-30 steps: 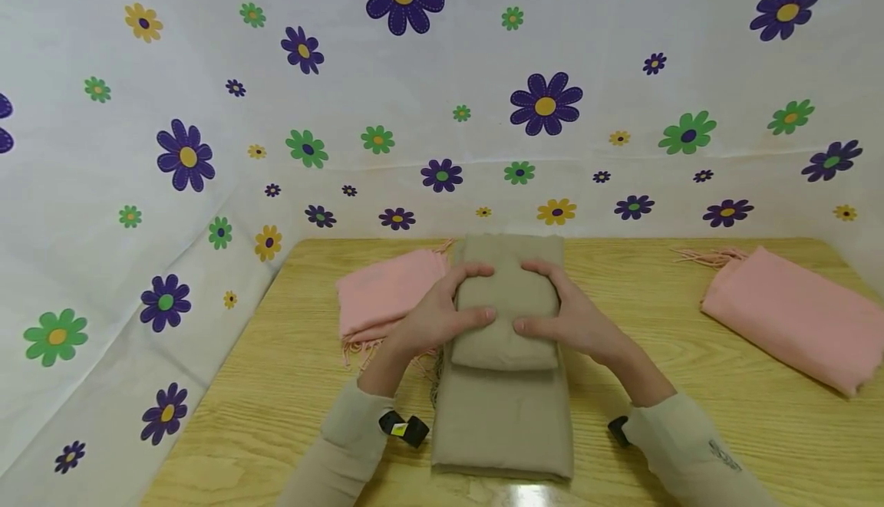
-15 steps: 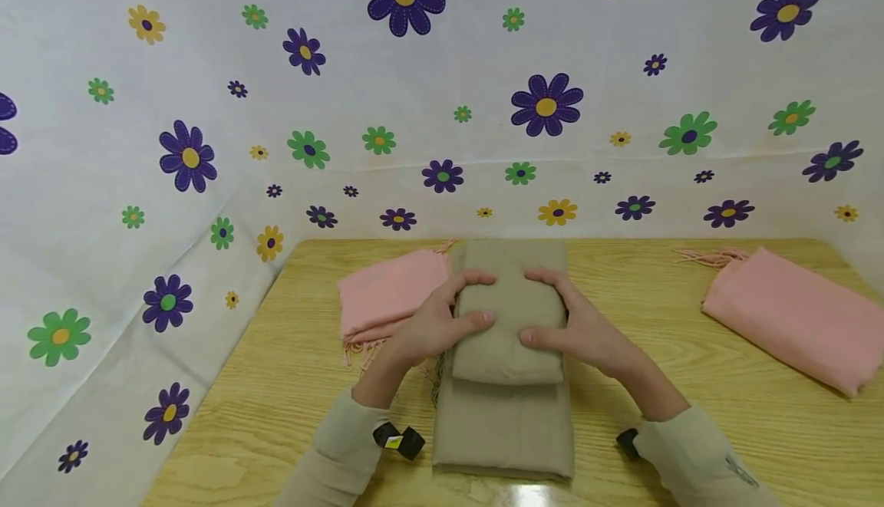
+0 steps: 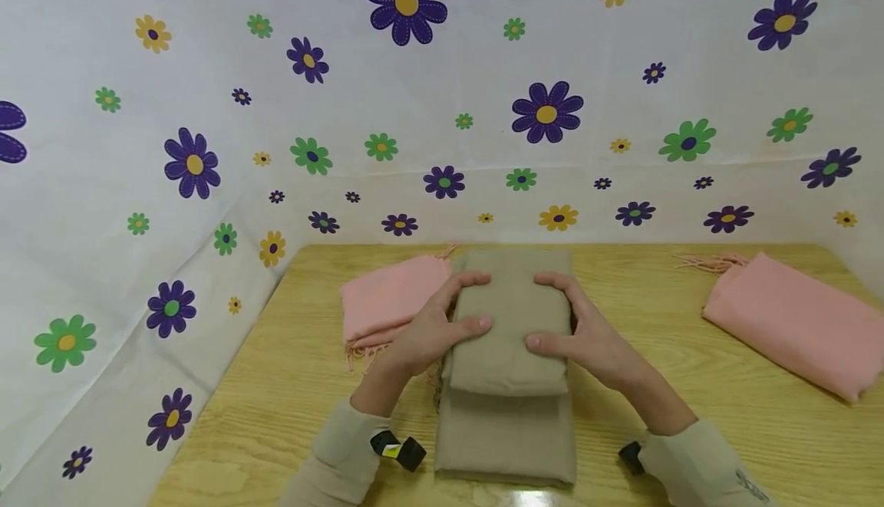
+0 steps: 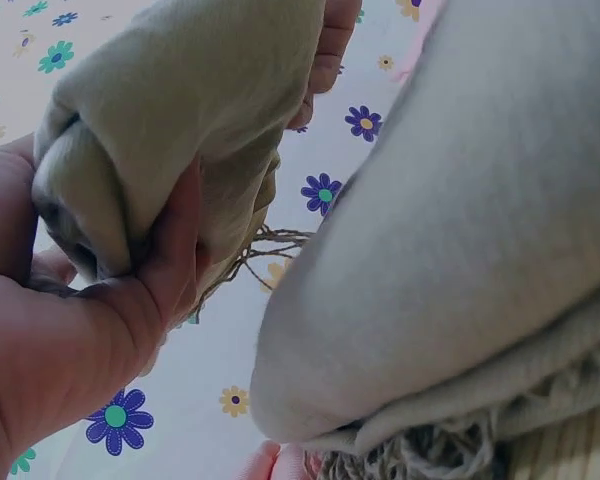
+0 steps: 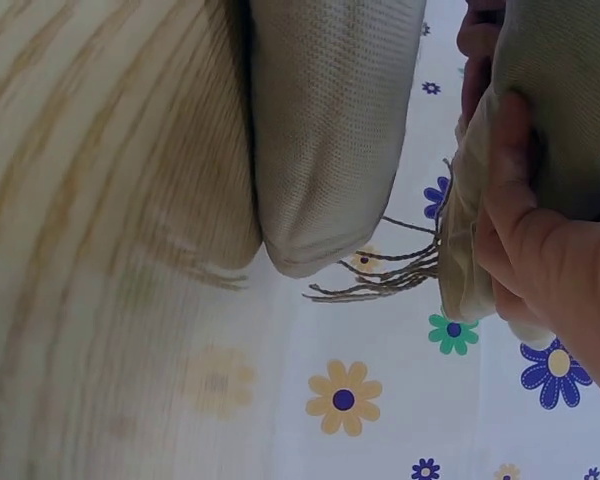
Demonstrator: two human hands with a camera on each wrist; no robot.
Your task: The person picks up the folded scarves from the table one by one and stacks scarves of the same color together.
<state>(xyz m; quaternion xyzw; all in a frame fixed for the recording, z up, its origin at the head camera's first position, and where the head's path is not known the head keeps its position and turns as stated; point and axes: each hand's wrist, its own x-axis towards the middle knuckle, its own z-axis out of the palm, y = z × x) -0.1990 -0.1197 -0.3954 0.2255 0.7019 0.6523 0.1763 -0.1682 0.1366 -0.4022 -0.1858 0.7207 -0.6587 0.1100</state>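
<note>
Both hands hold a folded beige scarf (image 3: 511, 338) above a second folded beige scarf (image 3: 506, 442) on the table. My left hand (image 3: 437, 328) grips its left side, thumb on top. On the right side my right hand (image 3: 599, 338) grips it in the same way. Both wrist views show space between the held scarf (image 4: 180, 80) and the lower scarf (image 5: 335, 120). Thin twisted fringe (image 5: 380, 285) hangs from the held one. Underneath the held scarf, part of the lower one is hidden in the head view.
A folded pink scarf (image 3: 390, 296) with fringe lies to the left, partly behind the left hand. Another pink scarf (image 3: 794, 327) lies at the right of the wooden table (image 3: 276, 407). A white flower-print cloth (image 3: 442, 70) hangs behind and at the left.
Both hands and the held scarf have moved a little toward the person and slightly right. The lower scarf and both pink scarves stay put; the head view has tilted slightly.
</note>
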